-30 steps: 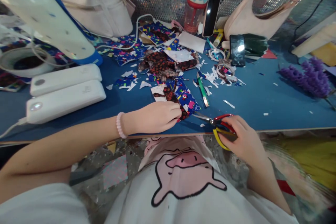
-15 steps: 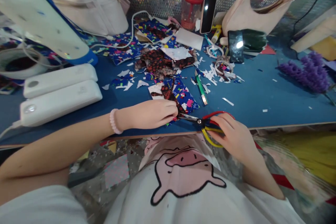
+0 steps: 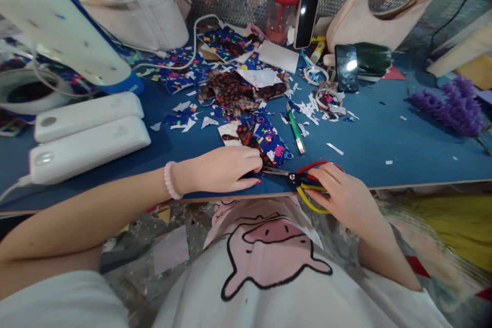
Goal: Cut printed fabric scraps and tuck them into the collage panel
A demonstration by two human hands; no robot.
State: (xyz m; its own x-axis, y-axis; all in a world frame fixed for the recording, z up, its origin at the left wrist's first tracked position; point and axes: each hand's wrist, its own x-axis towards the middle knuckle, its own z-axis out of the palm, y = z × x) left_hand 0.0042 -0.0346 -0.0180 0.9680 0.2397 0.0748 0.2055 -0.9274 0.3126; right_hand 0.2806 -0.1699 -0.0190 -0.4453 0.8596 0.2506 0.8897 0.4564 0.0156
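My right hand [image 3: 340, 189] is wrapped round the red and yellow handles of a pair of scissors [image 3: 292, 177]. Their blades point left, and the tips meet my left hand's fingers. Near the table's front edge, my left hand [image 3: 226, 168] is closed on a dark fabric piece with a red-brown pattern [image 3: 249, 137]. Under and beside it lies blue cartoon-print paper [image 3: 273, 146], white on its left part. My fingers hide where the blades end. A green cutter [image 3: 295, 130] lies just behind the scissors.
Crumpled dark fabric [image 3: 230, 93] and several paper scraps lie at the table's middle. To the left are two white devices [image 3: 92, 148] and a big blue-capped bottle [image 3: 65, 31]. A phone [image 3: 307, 15], a tumbler [image 3: 282, 7], a handbag [image 3: 380, 15] and purple flowers [image 3: 448, 105] stand or lie farther back and right.
My left thumb has straightened away from the fingers, and the bit of blue paper below that hand is now mostly covered. The scissors have barely moved.
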